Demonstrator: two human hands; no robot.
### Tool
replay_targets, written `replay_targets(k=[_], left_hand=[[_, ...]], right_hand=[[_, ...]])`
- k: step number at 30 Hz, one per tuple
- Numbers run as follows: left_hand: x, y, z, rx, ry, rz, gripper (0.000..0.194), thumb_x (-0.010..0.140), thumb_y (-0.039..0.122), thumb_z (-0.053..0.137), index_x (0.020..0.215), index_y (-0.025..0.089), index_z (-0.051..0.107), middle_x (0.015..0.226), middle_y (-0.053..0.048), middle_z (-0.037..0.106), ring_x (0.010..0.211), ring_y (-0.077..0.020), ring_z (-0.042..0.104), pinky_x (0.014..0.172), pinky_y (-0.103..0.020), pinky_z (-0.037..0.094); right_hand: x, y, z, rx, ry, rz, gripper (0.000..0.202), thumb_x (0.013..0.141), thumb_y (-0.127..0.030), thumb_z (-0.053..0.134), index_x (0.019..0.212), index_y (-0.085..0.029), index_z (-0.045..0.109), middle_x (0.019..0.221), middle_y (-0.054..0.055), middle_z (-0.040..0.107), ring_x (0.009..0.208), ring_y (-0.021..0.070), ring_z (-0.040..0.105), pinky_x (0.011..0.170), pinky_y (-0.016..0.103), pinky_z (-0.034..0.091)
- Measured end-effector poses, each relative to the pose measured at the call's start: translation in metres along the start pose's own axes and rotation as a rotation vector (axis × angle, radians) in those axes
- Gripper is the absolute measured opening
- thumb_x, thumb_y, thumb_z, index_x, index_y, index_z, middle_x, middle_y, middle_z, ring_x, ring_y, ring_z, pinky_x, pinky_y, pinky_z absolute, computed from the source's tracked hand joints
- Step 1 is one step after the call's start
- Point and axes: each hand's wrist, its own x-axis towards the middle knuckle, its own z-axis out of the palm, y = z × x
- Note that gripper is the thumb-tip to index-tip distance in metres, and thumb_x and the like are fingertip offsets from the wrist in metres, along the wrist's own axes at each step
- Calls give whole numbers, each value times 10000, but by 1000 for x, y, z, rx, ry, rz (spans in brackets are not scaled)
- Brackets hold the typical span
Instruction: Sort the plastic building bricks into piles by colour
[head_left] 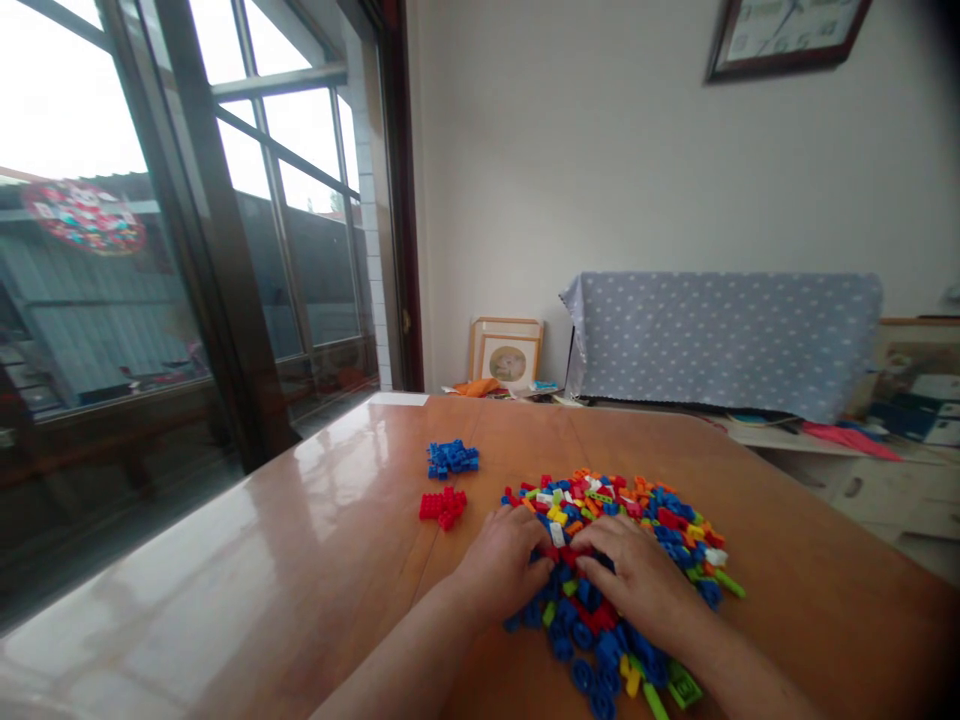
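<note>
A heap of toy building bricks [559, 515] in red, blue, green, yellow, orange and white lies spread on the wooden table. My left hand [508, 560] is at the heap's left side, its fingers bent and its thumb closed toward the index finger on a small red brick [553, 552]. Over the middle of the heap, my right hand [637, 575] has its thumb and fingers apart, the tips touching red bricks [571, 556]. The palms hide part of the heap. Blue wheel-like pieces [582, 675] lie at its near edge.
Left of the heap sit a small cluster of red bricks [442, 507] and, farther back, a cluster of blue bricks [452, 458]. The wooden table [262, 600] reaches to a glass door on the left. A polka-dot cloth [720, 340] covers something beyond the far edge.
</note>
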Motion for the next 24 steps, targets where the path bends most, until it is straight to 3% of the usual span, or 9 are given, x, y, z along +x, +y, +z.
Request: replay_targets(k=[6, 18, 24], left_hand=[[0, -2, -9, -29, 88, -25, 61, 804, 196, 622, 847, 227, 652, 930, -42, 638, 926, -215, 568, 818, -319, 407], [-17, -49, -45, 282, 89, -414, 54, 780, 178, 577, 794, 209, 619, 934, -61, 667, 880, -215, 597, 720, -287, 393], [-22, -59, -55, 349, 145, -459, 122, 850, 207, 520, 881, 225, 637, 968, -66, 686, 906, -229, 605, 733, -295, 391]], right_hand=[[1, 1, -3, 6, 82, -21, 155, 923, -289, 541, 848, -262, 674, 921, 19, 678, 918, 220, 578, 903, 379, 407], [-2, 1, -3, 118, 150, 39, 184, 932, -316, 499, 842, -243, 642, 911, 29, 647, 906, 216, 578, 806, 336, 437], [-2, -2, -4, 150, 142, 64, 201, 941, -323, 478, 854, -238, 638, 898, 25, 633, 864, 198, 583, 771, 323, 440]])
